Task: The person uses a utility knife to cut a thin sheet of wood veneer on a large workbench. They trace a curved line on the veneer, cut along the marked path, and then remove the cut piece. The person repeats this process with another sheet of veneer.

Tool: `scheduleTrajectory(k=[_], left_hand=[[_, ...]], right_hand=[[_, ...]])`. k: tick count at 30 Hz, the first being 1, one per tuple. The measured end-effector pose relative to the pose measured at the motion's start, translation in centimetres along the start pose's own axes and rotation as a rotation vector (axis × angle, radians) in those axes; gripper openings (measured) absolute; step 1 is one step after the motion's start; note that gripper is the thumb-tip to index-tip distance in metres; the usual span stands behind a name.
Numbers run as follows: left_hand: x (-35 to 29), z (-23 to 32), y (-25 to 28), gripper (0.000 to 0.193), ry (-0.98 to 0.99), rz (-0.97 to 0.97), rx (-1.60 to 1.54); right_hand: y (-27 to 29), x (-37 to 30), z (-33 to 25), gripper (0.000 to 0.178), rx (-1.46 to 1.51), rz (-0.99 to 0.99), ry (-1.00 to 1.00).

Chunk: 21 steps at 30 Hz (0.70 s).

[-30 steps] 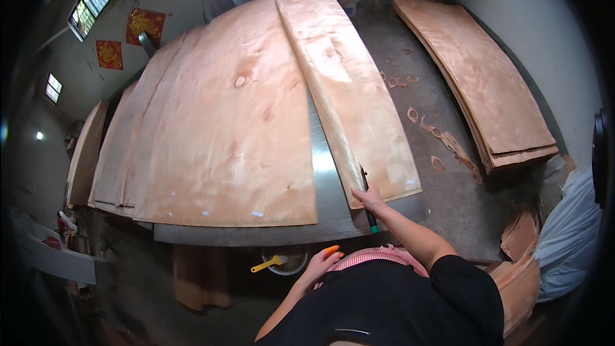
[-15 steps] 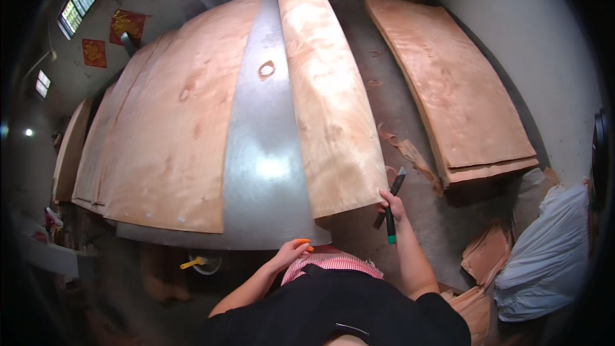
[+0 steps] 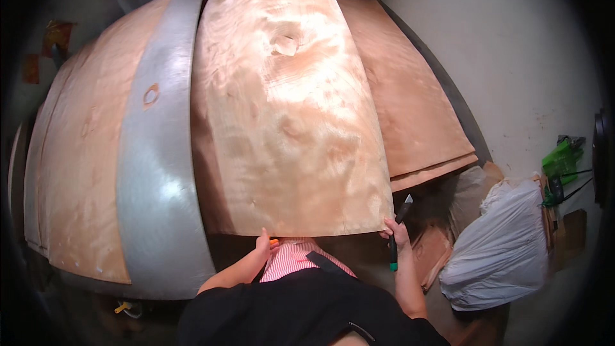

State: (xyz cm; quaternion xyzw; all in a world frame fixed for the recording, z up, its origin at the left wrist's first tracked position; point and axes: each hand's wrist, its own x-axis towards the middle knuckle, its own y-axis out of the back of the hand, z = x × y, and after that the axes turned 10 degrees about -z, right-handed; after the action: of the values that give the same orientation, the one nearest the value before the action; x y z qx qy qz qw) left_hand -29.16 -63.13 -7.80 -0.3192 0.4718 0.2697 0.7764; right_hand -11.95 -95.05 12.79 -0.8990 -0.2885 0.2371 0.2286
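Observation:
A large, thin wood veneer sheet (image 3: 298, 173) with wavy grain stretches away from my body between the metal-topped table and a stack on the right. Its near edge is gripped by my left hand (image 3: 262, 247) towards the left, fingers closed at the edge. Something small and orange (image 3: 274, 241) shows at those fingers; its kind is unclear. At the near right corner, my right hand (image 3: 398, 234) pinches the sheet and also holds a utility knife (image 3: 393, 251). The knife has a dark handle, a green end and a blade pointing up, away from the sheet's corner.
Left of the sheet is a shiny metal tabletop (image 3: 160, 173) bearing more veneer sheets (image 3: 90, 173) and an oval patch (image 3: 151, 95). A veneer stack (image 3: 416, 102) lies to the right. A white sack (image 3: 500, 243), wood scraps (image 3: 432, 253) and a green bag (image 3: 562, 157) line the right wall.
The veneer sheet has come off the table to the right, across the gap, and now partly covers the right stack. My left hand has taken its near edge. The view has turned right.

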Motion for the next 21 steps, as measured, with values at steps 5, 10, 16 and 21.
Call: scheduleTrajectory(k=[5, 10, 16, 21], left_hand=[[5.2, 1.0, -10.5, 0.07, 0.066, 0.178, 0.039], [10.4, 1.8, -15.8, 0.076, 0.103, 0.201, -0.078], [14.9, -0.9, -26.4, 0.063, -0.036, -0.024, -0.419], [14.8, -4.4, -34.4, 0.048, -0.32, 0.108, -0.568]], right_hand=[[6.8, 1.7, -7.9, 0.021, -0.009, 0.091, 0.018], [12.9, 2.7, -11.6, 0.017, -0.024, 0.197, 0.017], [29.3, 4.0, -19.2, 0.013, -0.151, 0.192, -0.004], [40.1, 2.5, -25.6, 0.01, -0.253, 0.15, -0.001]])
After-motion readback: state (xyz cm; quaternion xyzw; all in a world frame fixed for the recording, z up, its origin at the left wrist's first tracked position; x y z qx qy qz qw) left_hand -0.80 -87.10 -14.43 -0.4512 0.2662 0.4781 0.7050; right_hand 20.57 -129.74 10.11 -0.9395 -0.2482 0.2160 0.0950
